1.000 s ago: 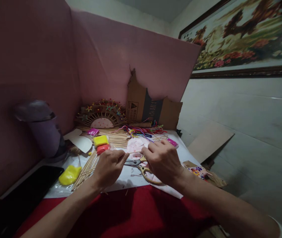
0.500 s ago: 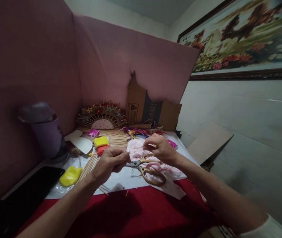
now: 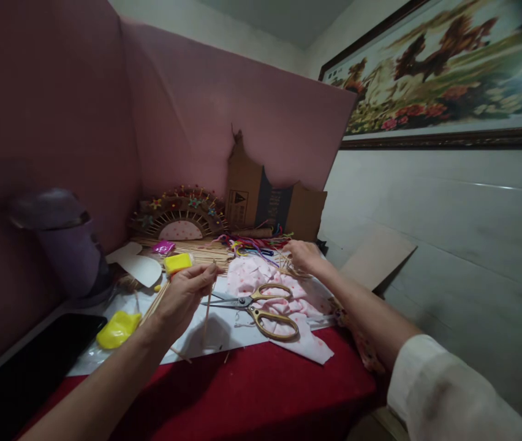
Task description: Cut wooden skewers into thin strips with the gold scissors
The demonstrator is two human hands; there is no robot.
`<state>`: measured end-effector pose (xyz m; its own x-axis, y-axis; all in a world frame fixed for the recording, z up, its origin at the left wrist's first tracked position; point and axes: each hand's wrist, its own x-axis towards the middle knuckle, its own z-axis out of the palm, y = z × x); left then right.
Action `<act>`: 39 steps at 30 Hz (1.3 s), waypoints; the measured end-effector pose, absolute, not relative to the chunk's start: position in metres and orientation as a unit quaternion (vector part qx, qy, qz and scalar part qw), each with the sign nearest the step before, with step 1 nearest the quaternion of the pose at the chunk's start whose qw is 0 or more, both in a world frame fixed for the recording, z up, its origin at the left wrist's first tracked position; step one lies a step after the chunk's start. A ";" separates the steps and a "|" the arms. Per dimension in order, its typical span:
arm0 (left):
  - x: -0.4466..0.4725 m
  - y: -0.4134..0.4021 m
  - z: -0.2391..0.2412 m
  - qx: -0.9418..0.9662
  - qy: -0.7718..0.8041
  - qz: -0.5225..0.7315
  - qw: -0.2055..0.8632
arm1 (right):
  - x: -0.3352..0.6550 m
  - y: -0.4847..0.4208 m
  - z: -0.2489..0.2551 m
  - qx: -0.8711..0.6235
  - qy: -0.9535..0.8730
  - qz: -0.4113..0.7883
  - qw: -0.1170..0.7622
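Note:
My left hand (image 3: 182,297) pinches a thin wooden stick (image 3: 206,312) that hangs downward above the white sheet (image 3: 206,337). My right hand (image 3: 304,254) reaches to the far side of the table and rests with curled fingers on a small heap of short sticks (image 3: 291,267) beside coloured cords (image 3: 252,244); what the fingers hold is hidden. Gold-handled scissors (image 3: 261,306) lie between the hands, partly on a pink spotted cloth (image 3: 279,294). A bundle of long sticks (image 3: 201,250) lies behind my left hand.
A fan-shaped stick craft (image 3: 181,214) and cardboard pieces (image 3: 265,205) lean on the pink backboard. Yellow clay blocks (image 3: 177,263) and a yellow lump (image 3: 116,329) lie at left, near a purple cup (image 3: 70,245) and a black phone (image 3: 35,361). A red cloth (image 3: 252,392) covers the front.
My right hand left the stick and moved away to the back right of the table. My left hand kept the stick, which now hangs down. The view shifted slightly.

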<state>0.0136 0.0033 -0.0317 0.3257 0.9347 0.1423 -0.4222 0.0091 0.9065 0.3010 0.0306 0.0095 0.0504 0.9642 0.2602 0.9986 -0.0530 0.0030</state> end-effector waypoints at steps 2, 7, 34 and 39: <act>0.014 0.003 -0.031 0.465 0.278 0.519 0.661 | 0.288 0.028 0.014 -0.713 -0.682 -0.097 0.129; 0.014 0.003 -0.027 0.479 0.285 0.572 0.602 | 0.211 0.003 -0.002 -0.627 -0.757 0.020 0.181; -0.028 0.026 -0.027 0.788 0.613 0.044 0.034 | 0.162 -0.029 -0.067 -0.387 -0.730 0.289 0.484; -0.022 0.024 -0.018 0.782 0.506 0.255 0.261 | 0.163 -0.030 -0.067 -0.379 -0.688 0.312 0.535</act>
<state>-0.0219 0.0244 -0.0184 0.3587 0.9236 0.1356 0.6576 -0.3531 0.6655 0.1628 -0.0302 -0.0672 -0.1405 0.8554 0.4985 0.1883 0.5174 -0.8348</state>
